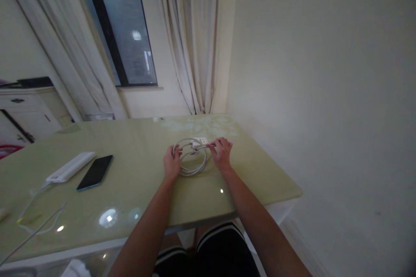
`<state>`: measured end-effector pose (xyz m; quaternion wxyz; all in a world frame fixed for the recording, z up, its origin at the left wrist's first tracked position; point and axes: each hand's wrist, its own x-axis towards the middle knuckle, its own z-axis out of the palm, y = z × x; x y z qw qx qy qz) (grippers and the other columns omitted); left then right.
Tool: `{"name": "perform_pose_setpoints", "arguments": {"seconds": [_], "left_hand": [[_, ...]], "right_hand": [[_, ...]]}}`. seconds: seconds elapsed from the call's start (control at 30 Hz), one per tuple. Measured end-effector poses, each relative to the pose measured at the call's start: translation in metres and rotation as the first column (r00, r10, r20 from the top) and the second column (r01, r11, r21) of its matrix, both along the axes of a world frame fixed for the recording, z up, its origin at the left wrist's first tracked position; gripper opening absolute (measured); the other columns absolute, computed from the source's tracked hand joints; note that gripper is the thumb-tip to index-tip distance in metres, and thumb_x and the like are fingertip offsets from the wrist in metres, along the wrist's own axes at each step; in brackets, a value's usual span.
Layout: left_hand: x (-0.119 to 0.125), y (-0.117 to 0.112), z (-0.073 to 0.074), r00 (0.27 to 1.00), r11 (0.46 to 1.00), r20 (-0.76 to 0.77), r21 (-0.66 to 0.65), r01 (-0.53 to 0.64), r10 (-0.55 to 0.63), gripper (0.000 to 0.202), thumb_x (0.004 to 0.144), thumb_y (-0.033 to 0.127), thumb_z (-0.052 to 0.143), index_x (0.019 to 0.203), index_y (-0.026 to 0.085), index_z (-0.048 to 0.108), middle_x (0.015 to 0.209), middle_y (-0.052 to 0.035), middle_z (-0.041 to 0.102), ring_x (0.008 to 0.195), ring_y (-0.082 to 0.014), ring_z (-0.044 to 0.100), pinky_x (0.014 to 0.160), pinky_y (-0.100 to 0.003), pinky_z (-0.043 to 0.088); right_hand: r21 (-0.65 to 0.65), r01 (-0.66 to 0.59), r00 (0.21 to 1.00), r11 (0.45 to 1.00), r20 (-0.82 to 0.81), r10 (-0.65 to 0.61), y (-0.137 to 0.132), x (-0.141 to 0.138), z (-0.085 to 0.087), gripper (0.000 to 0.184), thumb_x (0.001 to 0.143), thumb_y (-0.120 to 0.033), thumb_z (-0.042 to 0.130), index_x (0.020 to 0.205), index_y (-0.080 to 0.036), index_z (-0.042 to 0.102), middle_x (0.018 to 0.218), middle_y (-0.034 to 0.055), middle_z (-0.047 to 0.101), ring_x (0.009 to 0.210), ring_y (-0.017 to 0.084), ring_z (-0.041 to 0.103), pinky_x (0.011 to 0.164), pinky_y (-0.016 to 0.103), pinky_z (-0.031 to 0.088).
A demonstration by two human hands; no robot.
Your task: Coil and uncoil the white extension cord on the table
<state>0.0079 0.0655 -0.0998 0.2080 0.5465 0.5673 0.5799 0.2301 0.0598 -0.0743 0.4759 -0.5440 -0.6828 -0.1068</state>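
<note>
A white cable (192,165) lies coiled in a loop on the pale green glass table (139,190), with a small white charger block (199,141) at its far side. My left hand (171,162) grips the left side of the coil, fingers curled over it. My right hand (221,153) pinches the cable's end at the right side of the loop, close to the charger block. Both forearms reach out from the near table edge.
A black phone (95,172) and a white power strip (70,166) lie to the left, with thin white leads (35,220) trailing toward the near left edge. A wall runs along the right; curtains (195,39), a window and a white cabinet (26,112) stand behind.
</note>
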Motion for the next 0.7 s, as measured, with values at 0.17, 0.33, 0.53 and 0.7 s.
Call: {"name": "perform_pose_setpoints", "arguments": {"seconds": [0.17,0.33,0.53,0.7], "left_hand": [[0.001,0.001,-0.002,0.999,0.999,-0.006,-0.028,0.046,-0.046,0.035,0.095,0.045,0.045,0.106,0.017,0.063,0.092,-0.0094,0.075,0.068,-0.0170,0.066,0.068,-0.031,0.055],[0.005,-0.002,-0.003,0.988,0.990,0.079,-0.030,0.135,-0.133,0.033,0.088,0.043,0.058,0.109,0.017,0.062,0.094,-0.0089,0.072,0.068,-0.0164,0.065,0.055,-0.027,0.057],[0.011,0.000,-0.003,0.959,0.987,0.242,-0.025,0.158,-0.147,0.030,0.090,0.040,0.060,0.110,0.018,0.060,0.087,-0.0055,0.071,0.060,-0.0121,0.062,0.054,-0.026,0.059],[0.009,0.002,-0.009,0.971,0.991,0.231,-0.104,0.084,-0.058,0.023,0.093,0.034,0.060,0.109,0.018,0.059,0.093,-0.0063,0.069,0.063,-0.0121,0.064,0.055,-0.025,0.058]], "right_hand": [[0.061,0.035,0.974,0.998,-0.225,-0.020,0.003,0.007,-0.001,0.047,0.103,-0.054,0.046,0.084,-0.016,0.066,0.092,0.0057,0.062,0.094,0.019,0.056,0.092,0.033,0.032],[0.090,-0.027,0.933,0.996,-0.356,0.058,0.005,0.002,-0.004,0.052,0.100,-0.060,0.048,0.080,-0.016,0.067,0.088,0.0043,0.062,0.086,0.016,0.056,0.091,0.032,0.035],[0.094,-0.246,0.815,0.965,-0.518,0.259,0.006,-0.005,-0.003,0.054,0.092,-0.066,0.056,0.073,-0.016,0.065,0.078,0.0011,0.057,0.074,0.014,0.052,0.076,0.027,0.040],[0.116,-0.228,0.616,0.967,-0.752,0.236,0.016,0.001,-0.003,0.056,0.088,-0.070,0.056,0.078,-0.015,0.062,0.079,0.0013,0.057,0.076,0.013,0.051,0.073,0.025,0.040]]}}
